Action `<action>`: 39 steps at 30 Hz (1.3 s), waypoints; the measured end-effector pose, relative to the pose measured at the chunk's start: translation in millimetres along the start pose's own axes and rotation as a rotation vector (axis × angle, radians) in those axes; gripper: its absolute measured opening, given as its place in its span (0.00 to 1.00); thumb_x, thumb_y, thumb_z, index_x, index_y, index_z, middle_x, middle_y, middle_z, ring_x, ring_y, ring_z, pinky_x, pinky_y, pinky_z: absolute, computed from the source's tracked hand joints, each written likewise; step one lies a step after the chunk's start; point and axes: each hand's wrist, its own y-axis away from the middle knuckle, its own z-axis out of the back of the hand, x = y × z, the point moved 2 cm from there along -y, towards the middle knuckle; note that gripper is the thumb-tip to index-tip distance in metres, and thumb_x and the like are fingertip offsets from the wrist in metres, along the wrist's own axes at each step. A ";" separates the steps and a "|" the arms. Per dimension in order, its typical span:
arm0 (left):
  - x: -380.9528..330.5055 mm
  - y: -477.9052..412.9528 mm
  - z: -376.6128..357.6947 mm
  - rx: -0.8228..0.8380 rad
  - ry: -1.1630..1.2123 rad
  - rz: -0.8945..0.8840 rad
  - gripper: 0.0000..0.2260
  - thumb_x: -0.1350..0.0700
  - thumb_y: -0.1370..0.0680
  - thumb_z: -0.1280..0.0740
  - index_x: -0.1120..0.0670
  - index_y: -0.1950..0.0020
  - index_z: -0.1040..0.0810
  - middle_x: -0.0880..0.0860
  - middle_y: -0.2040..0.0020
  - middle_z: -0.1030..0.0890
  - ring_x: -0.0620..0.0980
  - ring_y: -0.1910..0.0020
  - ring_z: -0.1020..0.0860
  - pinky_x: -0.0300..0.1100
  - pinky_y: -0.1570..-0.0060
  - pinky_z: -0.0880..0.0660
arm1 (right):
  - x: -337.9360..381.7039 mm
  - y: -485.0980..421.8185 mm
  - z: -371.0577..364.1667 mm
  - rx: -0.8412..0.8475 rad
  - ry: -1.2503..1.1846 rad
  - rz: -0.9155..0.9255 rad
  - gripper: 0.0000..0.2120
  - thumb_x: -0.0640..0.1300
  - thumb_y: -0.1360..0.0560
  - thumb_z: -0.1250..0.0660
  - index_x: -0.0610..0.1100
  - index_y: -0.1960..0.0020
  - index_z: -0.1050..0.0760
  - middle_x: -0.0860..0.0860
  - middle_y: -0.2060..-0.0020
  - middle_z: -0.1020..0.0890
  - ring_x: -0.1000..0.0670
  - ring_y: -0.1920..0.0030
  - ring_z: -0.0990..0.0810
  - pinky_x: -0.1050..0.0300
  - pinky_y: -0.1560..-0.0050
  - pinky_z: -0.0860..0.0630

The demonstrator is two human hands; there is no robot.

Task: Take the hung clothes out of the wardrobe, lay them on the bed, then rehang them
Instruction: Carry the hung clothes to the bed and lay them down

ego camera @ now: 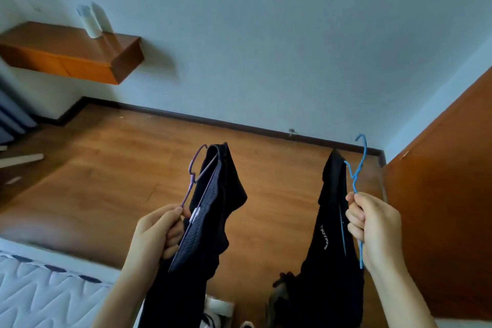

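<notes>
The bed [40, 293] has a quilted white mattress with zigzag stitching. Right of the bed, the left hand [157, 234] holds a thin purple wire hanger [191, 180], fingers curled tight on it, carrying a textured dark garment [221, 194]. Farther right of the bed, a smooth black garment [332, 221] with white lettering hangs on a blue wire hanger [354, 181]; the right hand [372, 224] has its fingers clamped round the hanger.

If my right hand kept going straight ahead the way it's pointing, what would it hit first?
Probably nothing near: the right hand, gripping the blue hanger, points over the wooden floor toward the wall. Depth is hard to judge.
</notes>
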 end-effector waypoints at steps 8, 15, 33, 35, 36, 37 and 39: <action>-6.7 -140.2 -19.4 -0.265 0.023 -0.004 0.13 0.62 0.20 0.41 0.60 0.62 0.24 0.49 0.74 0.40 0.43 0.78 0.44 0.32 0.78 0.49 | 14.3 -184.4 -87.5 0.188 0.075 -0.013 0.13 0.34 0.21 0.43 0.36 0.62 0.27 0.53 0.79 0.36 0.56 0.80 0.43 0.64 0.79 0.48; -26.1 -231.3 -32.7 -0.618 0.134 -0.008 0.14 0.61 0.20 0.40 0.60 0.64 0.22 0.52 0.72 0.40 0.45 0.77 0.43 0.29 0.79 0.46 | 33.0 -336.7 -217.4 0.580 0.298 -0.071 0.10 0.33 0.23 0.42 0.34 0.61 0.28 0.49 0.76 0.40 0.53 0.76 0.45 0.59 0.74 0.50; -80.0 -399.9 152.5 -1.279 0.304 0.097 0.12 0.63 0.22 0.37 0.62 0.64 0.20 0.52 0.73 0.35 0.44 0.78 0.40 0.30 0.78 0.44 | -26.7 -483.0 -683.1 1.143 0.697 0.051 0.11 0.33 0.24 0.41 0.33 0.64 0.27 0.52 0.77 0.40 0.54 0.77 0.43 0.64 0.77 0.47; -103.2 -417.3 189.1 -1.305 0.304 0.067 0.12 0.63 0.22 0.37 0.63 0.63 0.20 0.56 0.70 0.35 0.45 0.77 0.40 0.31 0.77 0.44 | -26.0 -480.5 -736.3 1.206 0.716 0.079 0.11 0.32 0.24 0.41 0.34 0.65 0.28 0.51 0.76 0.40 0.53 0.76 0.44 0.64 0.77 0.47; -113.8 -425.3 206.3 -1.317 0.304 0.053 0.12 0.63 0.22 0.37 0.64 0.62 0.20 0.56 0.70 0.36 0.46 0.76 0.40 0.31 0.77 0.44 | -27.3 -477.7 -762.3 1.238 0.722 0.085 0.12 0.32 0.24 0.41 0.34 0.65 0.28 0.51 0.76 0.40 0.53 0.76 0.44 0.64 0.76 0.47; -123.5 -432.5 220.5 -1.328 0.301 0.040 0.12 0.63 0.21 0.38 0.65 0.61 0.20 0.57 0.69 0.36 0.46 0.76 0.40 0.32 0.77 0.44 | -28.7 -474.0 -784.6 1.264 0.722 0.082 0.12 0.32 0.24 0.41 0.34 0.66 0.28 0.51 0.77 0.40 0.53 0.76 0.44 0.64 0.76 0.47; -141.1 -450.5 253.9 -1.358 0.288 0.016 0.12 0.63 0.21 0.39 0.65 0.61 0.21 0.56 0.71 0.36 0.46 0.77 0.40 0.31 0.78 0.44 | -35.2 -466.5 -837.8 1.316 0.717 0.074 0.13 0.32 0.24 0.41 0.34 0.67 0.29 0.51 0.77 0.40 0.53 0.76 0.44 0.64 0.76 0.46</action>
